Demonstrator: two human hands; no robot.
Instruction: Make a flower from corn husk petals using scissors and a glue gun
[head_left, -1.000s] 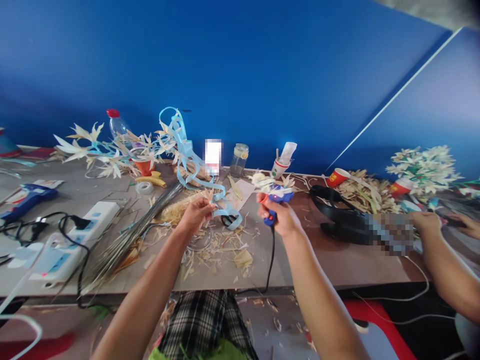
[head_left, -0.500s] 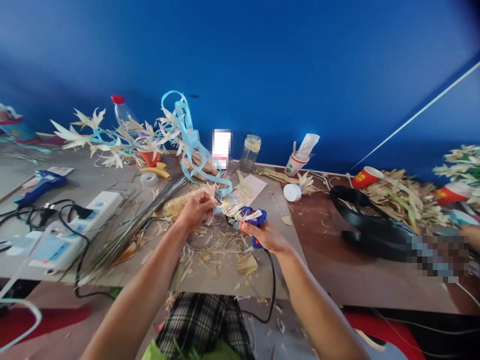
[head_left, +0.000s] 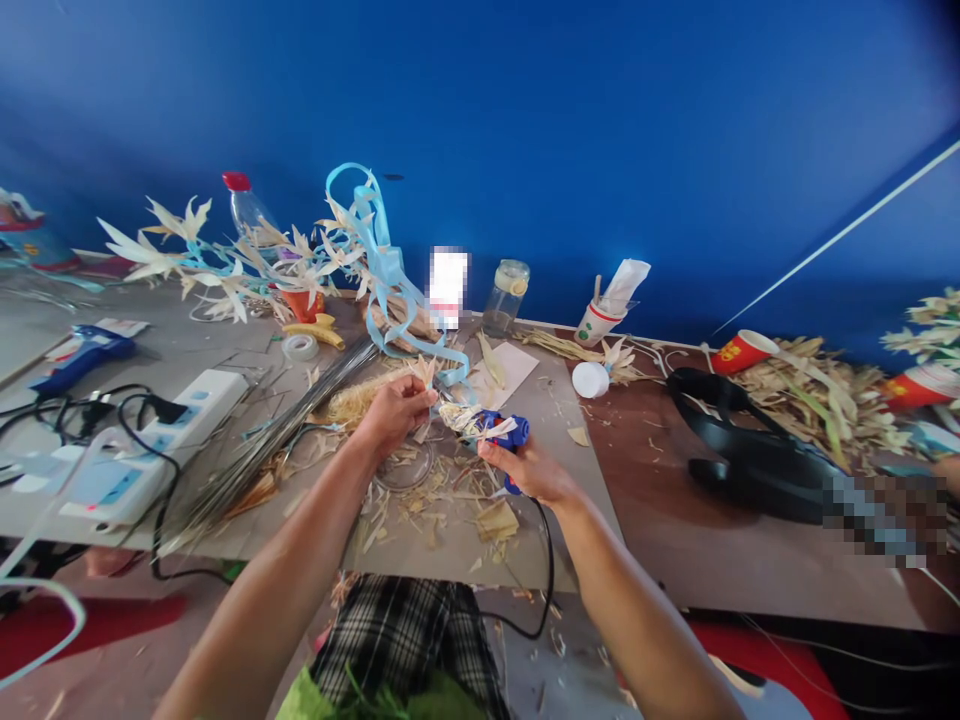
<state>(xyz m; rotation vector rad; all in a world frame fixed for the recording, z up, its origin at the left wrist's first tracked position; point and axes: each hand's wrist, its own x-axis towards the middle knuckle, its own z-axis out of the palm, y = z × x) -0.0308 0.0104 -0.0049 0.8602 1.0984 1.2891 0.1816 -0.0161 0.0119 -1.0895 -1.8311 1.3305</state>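
Note:
My left hand (head_left: 397,408) is closed in a pinch on a small pale husk flower (head_left: 425,372). Close by on its right, my right hand (head_left: 529,468) grips a blue glue gun (head_left: 513,430), its black cord hanging down over the table edge. Pale husk strips (head_left: 480,424) lie across the front of the gun and hide its nozzle. Light blue ribbon (head_left: 386,268) loops behind my left hand. Husk scraps (head_left: 420,500) are scattered below both hands.
A bundle of thin wires (head_left: 277,425) and a white power strip (head_left: 187,425) lie at left. Behind stand a clear jar (head_left: 504,300) and a paper cup (head_left: 598,322). A black object (head_left: 739,450) lies right, near a blurred hand at the edge.
The view has shifted slightly. The glue gun has tilted a little in my right hand, while my left hand keeps its pinch.

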